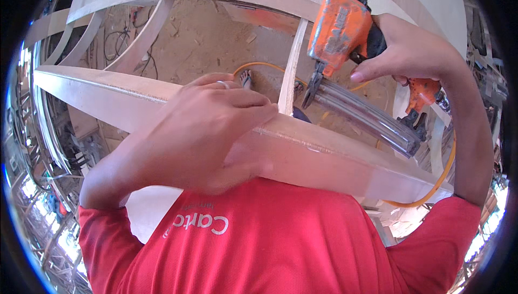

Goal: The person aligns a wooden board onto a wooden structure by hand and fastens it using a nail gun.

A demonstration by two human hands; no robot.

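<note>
Orange and black, the nail gun (pixel 339 32) is hanging at one o'clock, the right hand (pixel 413 51) curling around it; the left hand (pixel 208 129) is clasping the wooden beam (pixel 324 159) running from nine to four o'clock.

My left hand (pixel 213 127): palm hidden, facing the plywood beam (pixel 324 156).
My right hand (pixel 407 51): most fingers hidden around the grip of the pneumatic nailer (pixel 341 27).
Air hose (pixel 447 170) below my right hand: partly behind the beam.
Clutter (pixel 56 213) left of my left wrist: too small to tell.
</note>
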